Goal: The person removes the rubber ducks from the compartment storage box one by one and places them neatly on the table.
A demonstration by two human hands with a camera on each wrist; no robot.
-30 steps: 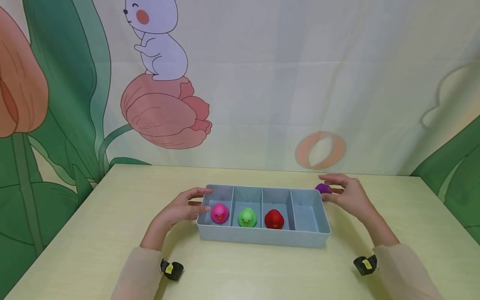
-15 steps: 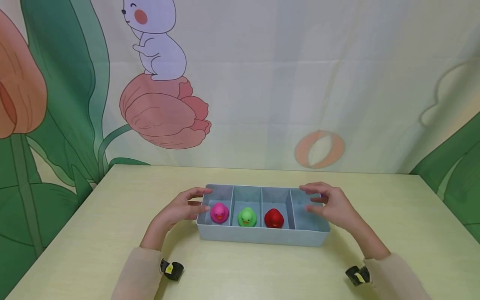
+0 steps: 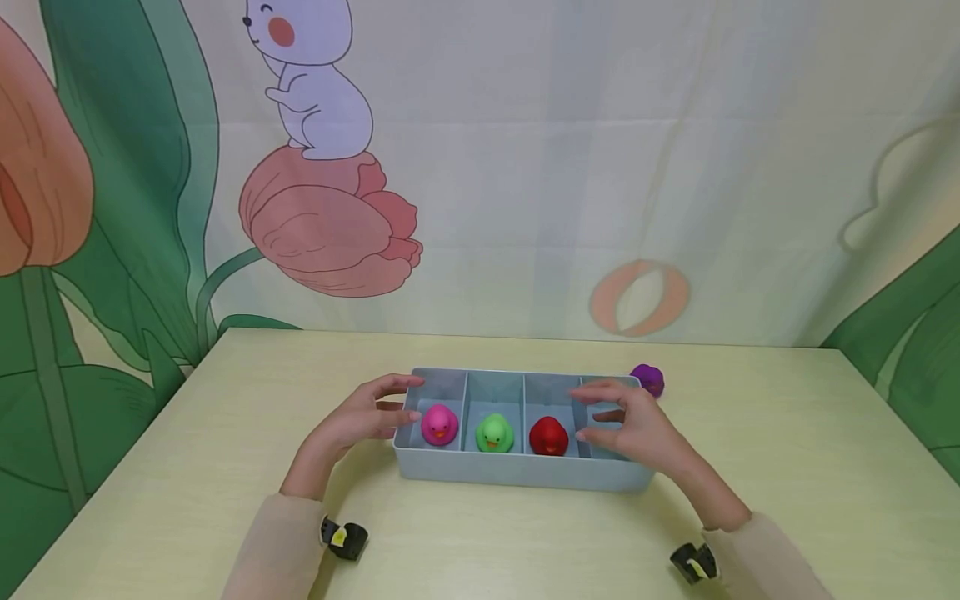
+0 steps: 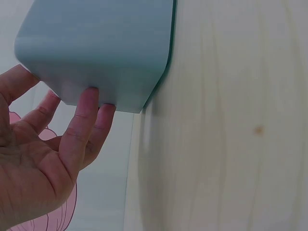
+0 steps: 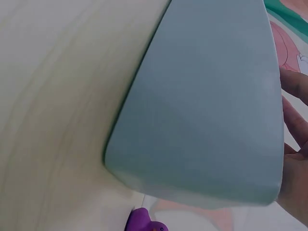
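Note:
A grey-blue box (image 3: 525, 469) with a row of compartments stands on the table. From left to right it holds a pink rubber duck (image 3: 439, 425), a green rubber duck (image 3: 495, 434) and a red rubber duck (image 3: 549, 437), one per compartment. My left hand (image 3: 369, 411) touches the box's left end, fingers lightly bent against the wall (image 4: 96, 77). Over the rightmost compartment my right hand (image 3: 637, 421) hovers with fingers apart, tips near the red duck, holding nothing. That compartment is partly hidden by it. A purple rubber duck (image 3: 648, 380) sits outside, by the box's far right corner.
The pale wooden table (image 3: 510, 542) ends at a curtain (image 3: 510, 183) printed with a white animal and tulips. A black wrist camera (image 3: 345, 542) is on the left sleeve, another black camera (image 3: 694, 563) on the right.
My right hand has moved left, away from beside the purple duck to above the right part of the box. The purple duck shows fully now. My left hand and the box stay put.

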